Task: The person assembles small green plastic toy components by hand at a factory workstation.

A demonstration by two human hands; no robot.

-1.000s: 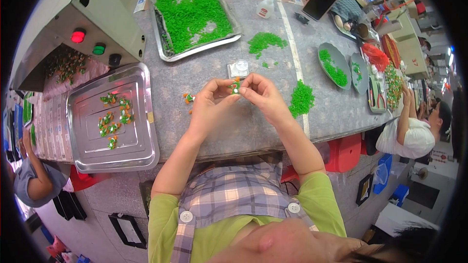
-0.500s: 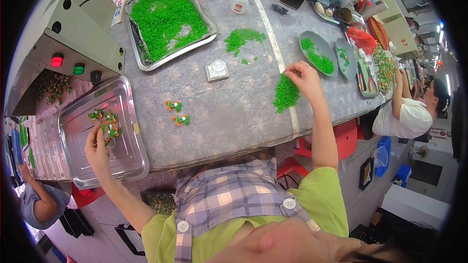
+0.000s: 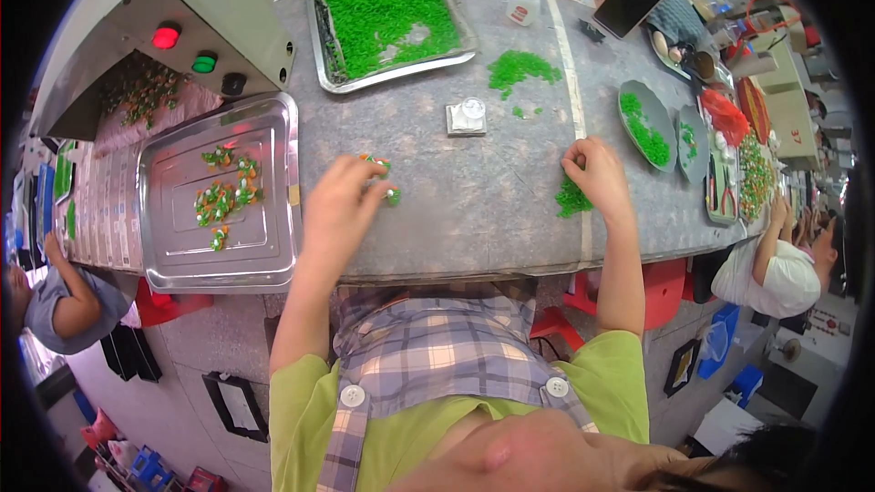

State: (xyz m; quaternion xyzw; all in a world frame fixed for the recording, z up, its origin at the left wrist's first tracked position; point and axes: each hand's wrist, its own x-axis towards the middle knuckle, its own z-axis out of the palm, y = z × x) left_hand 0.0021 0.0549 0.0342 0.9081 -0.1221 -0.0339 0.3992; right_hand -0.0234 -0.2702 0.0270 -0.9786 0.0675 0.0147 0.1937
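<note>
My left hand (image 3: pixel 344 207) is over the table beside two small green, white and orange pieces. Its thumb and fingers are apart, with one piece (image 3: pixel 393 196) by the thumb and the other (image 3: pixel 375 161) partly covered by the fingers. At a small heap of bright green bits (image 3: pixel 572 201), my right hand (image 3: pixel 599 178) has its thumb and fingertips pressed together. Whatever it may pinch is too small to make out. Several finished-looking pieces of the same colours (image 3: pixel 216 202) lie in a shallow metal tray (image 3: pixel 157 251) on the left.
A beige machine (image 3: pixel 214 14) with red and green lights stands at far left. Another metal tray (image 3: pixel 465 56) holds green bits. A white block (image 3: pixel 467 118), a white bottle (image 3: pixel 523 7), a phone (image 3: pixel 631 0) and grey dishes (image 3: pixel 670 159) sit on the table. Other people work at both sides.
My left hand has left the metal tray and moved right to the two pieces on the table. My right hand stays at the green heap, slightly lower over it. The whole view has shifted.
</note>
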